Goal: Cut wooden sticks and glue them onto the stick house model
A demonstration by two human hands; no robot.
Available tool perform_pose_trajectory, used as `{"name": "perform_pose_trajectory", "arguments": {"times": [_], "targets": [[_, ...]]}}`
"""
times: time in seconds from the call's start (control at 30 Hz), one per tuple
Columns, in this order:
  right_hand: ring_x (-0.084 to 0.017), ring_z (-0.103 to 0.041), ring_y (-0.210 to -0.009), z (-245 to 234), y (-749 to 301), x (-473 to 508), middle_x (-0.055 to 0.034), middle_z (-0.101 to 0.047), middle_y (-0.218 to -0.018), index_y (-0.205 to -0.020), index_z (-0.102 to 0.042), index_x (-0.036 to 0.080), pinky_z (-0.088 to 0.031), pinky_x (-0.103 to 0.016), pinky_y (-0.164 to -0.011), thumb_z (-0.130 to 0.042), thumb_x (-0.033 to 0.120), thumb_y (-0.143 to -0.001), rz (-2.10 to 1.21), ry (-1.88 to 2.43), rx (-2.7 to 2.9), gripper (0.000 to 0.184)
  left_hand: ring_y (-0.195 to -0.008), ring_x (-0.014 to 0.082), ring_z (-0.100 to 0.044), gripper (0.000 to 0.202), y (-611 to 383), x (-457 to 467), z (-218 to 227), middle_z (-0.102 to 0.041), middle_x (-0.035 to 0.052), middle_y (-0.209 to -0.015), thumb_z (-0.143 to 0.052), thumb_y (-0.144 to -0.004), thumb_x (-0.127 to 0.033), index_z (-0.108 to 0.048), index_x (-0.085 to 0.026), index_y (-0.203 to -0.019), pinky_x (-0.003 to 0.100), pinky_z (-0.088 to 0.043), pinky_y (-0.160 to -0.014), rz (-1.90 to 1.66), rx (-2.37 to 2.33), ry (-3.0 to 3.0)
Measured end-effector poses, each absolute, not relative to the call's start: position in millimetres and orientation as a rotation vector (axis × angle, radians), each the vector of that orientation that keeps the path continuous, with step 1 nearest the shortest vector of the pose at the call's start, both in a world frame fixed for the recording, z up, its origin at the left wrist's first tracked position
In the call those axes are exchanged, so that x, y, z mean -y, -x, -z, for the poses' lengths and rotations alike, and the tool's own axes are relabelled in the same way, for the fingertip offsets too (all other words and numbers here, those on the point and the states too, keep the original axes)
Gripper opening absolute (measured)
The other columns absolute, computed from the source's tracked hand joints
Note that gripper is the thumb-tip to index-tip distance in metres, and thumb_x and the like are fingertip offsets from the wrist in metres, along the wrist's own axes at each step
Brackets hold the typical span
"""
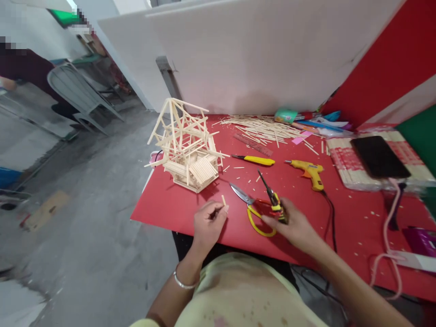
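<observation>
Near the table's front edge, my left hand is closed, pinching a short wooden stick between thumb and fingertips. My right hand is wrapped round a black-and-yellow hand tool with a narrow dark tip pointing up and left; its exact kind is unclear. Under that tool lie scissors with a yellow handle loop, blades toward the upper left. Beyond my left hand stands a small pavilion-like model of thin wooden sticks, with a peaked open frame on top and a slatted panel in front.
On the red table lie a yellow utility knife, a yellow glue gun with a cord, a ruler and loose sticks. A phone rests on packed sticks. A white partition stands behind; a person sits far left.
</observation>
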State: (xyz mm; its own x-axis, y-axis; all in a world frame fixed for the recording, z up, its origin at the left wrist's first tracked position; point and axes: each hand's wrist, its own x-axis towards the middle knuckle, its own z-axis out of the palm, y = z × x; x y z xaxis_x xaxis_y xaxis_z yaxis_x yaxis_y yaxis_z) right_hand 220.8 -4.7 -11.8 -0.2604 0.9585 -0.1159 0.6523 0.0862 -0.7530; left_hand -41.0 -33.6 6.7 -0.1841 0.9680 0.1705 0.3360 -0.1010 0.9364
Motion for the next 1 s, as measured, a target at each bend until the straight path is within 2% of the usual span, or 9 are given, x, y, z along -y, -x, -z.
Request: {"name": "perform_pose_trajectory", "arguments": {"times": [0.03, 0.1, 0.2, 0.27, 0.43, 0.6, 0.73, 1.0], "targets": [[-0.022, -0.065, -0.090, 9.3, -209.8, 9.4, -0.0071, -0.068, -0.106, -0.127, -0.049, 0.020, -0.052, -0.033, -0.077, -0.054, 0.044, -0.087, -1.143, 1.453, 1.942, 0.047, -0.058, 0.0105, -0.047, 0.020, 41.3, 33.8, -8.0, -0.054, -0.0006, -0.065, -0.062, -0.088, -0.028, -0.065, -0.016, -0.072, 0.023, -0.039, -0.057, -1.301, -1.551, -1.473], [-0.022, -0.064, -0.095, 3.8, -190.7, 15.5, -0.0070, -0.067, -0.110, -0.127, -0.050, 0.021, -0.051, -0.036, -0.083, -0.052, 0.035, -0.087, -1.135, 1.321, 2.015, 0.043, -0.060, 0.0114, -0.049, 0.020, 43.1, 35.2, -10.5, -0.055, 0.0000, -0.066, -0.061, -0.088, -0.027, -0.064, -0.016, -0.072, 0.024, -0.040, -0.058, -1.297, -1.556, -1.512], [-0.031, -0.059, -0.107, -4.2, -171.3, 16.4, -0.0143, -0.064, -0.117, -0.128, -0.051, 0.016, -0.048, -0.047, -0.092, -0.055, 0.030, -0.078, -0.691, 1.399, 2.240, 0.051, -0.060, 0.0121, -0.049, 0.020, 47.2, 38.7, -13.1, -0.055, 0.0002, -0.066, -0.060, -0.089, -0.026, -0.064, -0.017, -0.072, 0.024, -0.039, -0.058, -1.301, -1.577, -1.567], [-0.035, -0.056, -0.112, -8.0, -162.5, 14.4, -0.0188, -0.060, -0.122, -0.135, -0.045, 0.013, -0.049, -0.049, -0.090, -0.057, 0.033, -0.077, -0.470, 1.445, 2.340, 0.063, -0.060, 0.0127, -0.050, 0.019, 49.2, 40.8, -14.0, -0.055, 0.0004, -0.066, -0.059, -0.089, -0.026, -0.064, -0.017, -0.072, 0.024, -0.040, -0.059, -1.313, -1.601, -1.593], [-0.038, -0.051, -0.121, -6.1, -148.3, 13.4, -0.0232, -0.048, -0.136, -0.149, -0.027, 0.013, -0.052, -0.049, -0.086, -0.056, 0.034, -0.077, -0.336, 1.476, 2.407, 0.080, -0.065, 0.0141, -0.057, 0.017, 49.5, 42.6, -16.0, -0.062, 0.0019, -0.071, -0.057, -0.089, -0.022, -0.065, -0.018, -0.074, 0.025, -0.044, -0.063, -1.298, -1.608, -1.673], [-0.040, -0.047, -0.126, -1.7, -143.6, 15.4, -0.0236, -0.041, -0.142, -0.152, -0.021, 0.015, -0.050, -0.051, -0.092, -0.058, 0.032, -0.076, -0.370, 1.515, 2.385, 0.086, -0.071, 0.0150, -0.061, 0.017, 49.9, 41.8, -15.5, -0.066, 0.0032, -0.077, -0.056, -0.090, -0.021, -0.066, -0.019, -0.077, 0.025, -0.047, -0.067, -1.279, -1.593, -1.756], [-0.038, -0.048, -0.126, -4.6, -141.4, 14.9, -0.0226, -0.042, -0.141, -0.151, -0.022, 0.014, -0.049, -0.049, -0.095, -0.058, 0.033, -0.077, -0.464, 1.520, 2.400, 0.085, -0.069, 0.0145, -0.060, 0.019, 50.8, 40.9, -13.5, -0.065, 0.0028, -0.074, -0.056, -0.090, -0.019, -0.063, -0.018, -0.073, 0.025, -0.046, -0.066, -1.285, -1.597, -1.786], [-0.035, -0.053, -0.116, -7.6, -139.6, 15.8, -0.0188, -0.050, -0.133, -0.148, -0.029, 0.018, -0.049, -0.045, -0.089, -0.059, 0.032, -0.076, -0.482, 1.494, 2.383, 0.080, -0.076, 0.0167, -0.063, 0.016, 50.9, 44.3, -11.8, -0.069, 0.0051, -0.081, -0.054, -0.091, -0.020, -0.067, -0.019, -0.081, 0.027, -0.049, -0.071, -1.255, -1.589, -1.822]]}}
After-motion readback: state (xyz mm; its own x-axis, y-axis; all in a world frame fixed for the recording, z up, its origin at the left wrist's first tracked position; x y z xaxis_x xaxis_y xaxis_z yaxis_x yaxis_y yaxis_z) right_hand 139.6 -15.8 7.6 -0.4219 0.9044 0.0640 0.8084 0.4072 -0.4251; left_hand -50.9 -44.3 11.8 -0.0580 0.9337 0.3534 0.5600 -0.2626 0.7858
